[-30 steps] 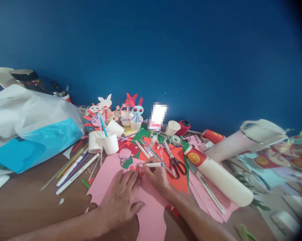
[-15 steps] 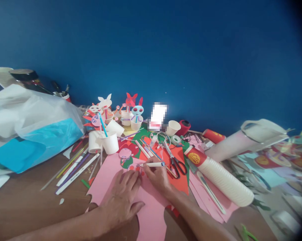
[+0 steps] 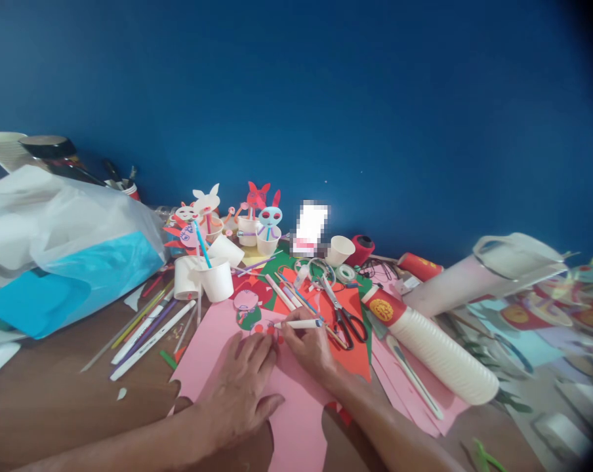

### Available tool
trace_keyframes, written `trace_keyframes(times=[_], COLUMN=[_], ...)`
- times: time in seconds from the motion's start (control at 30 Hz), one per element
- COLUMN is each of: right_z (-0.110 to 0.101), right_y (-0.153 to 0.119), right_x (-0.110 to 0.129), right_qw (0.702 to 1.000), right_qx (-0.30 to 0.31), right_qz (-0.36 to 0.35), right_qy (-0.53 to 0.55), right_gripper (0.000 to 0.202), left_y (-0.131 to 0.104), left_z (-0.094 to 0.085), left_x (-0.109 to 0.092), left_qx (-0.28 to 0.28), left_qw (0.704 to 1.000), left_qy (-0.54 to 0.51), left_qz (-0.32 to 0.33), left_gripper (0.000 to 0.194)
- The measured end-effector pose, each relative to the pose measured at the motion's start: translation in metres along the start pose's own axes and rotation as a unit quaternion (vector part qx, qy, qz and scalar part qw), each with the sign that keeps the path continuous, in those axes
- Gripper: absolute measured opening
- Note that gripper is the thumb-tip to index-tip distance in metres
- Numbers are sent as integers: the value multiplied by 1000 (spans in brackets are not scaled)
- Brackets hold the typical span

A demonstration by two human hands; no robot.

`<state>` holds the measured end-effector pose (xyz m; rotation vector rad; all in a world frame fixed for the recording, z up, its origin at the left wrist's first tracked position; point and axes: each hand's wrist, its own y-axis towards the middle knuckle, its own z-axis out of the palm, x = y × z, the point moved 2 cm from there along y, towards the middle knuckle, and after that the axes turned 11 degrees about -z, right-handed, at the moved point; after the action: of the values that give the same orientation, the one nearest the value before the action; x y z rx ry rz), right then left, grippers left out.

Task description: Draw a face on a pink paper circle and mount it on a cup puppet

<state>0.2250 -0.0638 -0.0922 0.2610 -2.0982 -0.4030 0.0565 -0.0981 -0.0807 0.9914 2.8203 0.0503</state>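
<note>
A large pink paper sheet (image 3: 296,406) with cut-out curved edges lies in front of me. My left hand (image 3: 245,373) rests flat on it, fingers stretched out and thumb apart. Beside it, my right hand (image 3: 306,344) grips a white marker pen (image 3: 300,324), its tip pointing left toward small red paper circles (image 3: 260,329) just beyond my left fingertips. Dark lines show near the tip; the exact contact is too small to tell. Past the circles lies a pink paper face (image 3: 246,300) on a green piece (image 3: 250,318).
Black-handled scissors (image 3: 343,314) lie on orange paper to the right, near a long stack of paper cups (image 3: 434,351) and a white craft knife (image 3: 414,377). Upright white cups (image 3: 216,280) and paper animal figures (image 3: 269,219) stand behind. Several markers (image 3: 151,341) lie left, by a plastic bag (image 3: 80,216).
The marker pen in my right hand has shifted very slightly at its tip. My left hand stays in place on the pink paper.
</note>
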Motion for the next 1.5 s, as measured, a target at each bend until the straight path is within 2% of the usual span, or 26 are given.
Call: trace_keyframes(times=[0.23, 0.43, 0.87, 1.0, 1.23, 1.5], right_z=[-1, 0, -1, -1, -4, -1], right_y=[-2, -3, -2, -1, 0, -1], right_x=[-9, -7, -1, -1, -1, -4], right_qw=[998, 999, 1000, 1000, 999, 1000], right_qx=[-33, -24, -2, -6, -28, -9], right_qz=[31, 23, 5, -1, 29, 13], right_qy=[34, 43, -13, -10, 24, 8], right_gripper=[10, 10, 11, 12, 11, 9], left_y=[-2, -2, -2, -2, -2, -2], left_z=[4, 3, 5, 4, 4, 3], left_x=[1, 1, 2, 2, 1, 1], left_qx=[-7, 1, -15, -12, -3, 5], left_qw=[1000, 1000, 1000, 1000, 1000, 1000], left_qy=[-1, -1, -2, -3, -11, -13], left_qz=[-5, -1, -1, 3, -3, -10], left_gripper=[63, 63, 63, 62, 62, 63])
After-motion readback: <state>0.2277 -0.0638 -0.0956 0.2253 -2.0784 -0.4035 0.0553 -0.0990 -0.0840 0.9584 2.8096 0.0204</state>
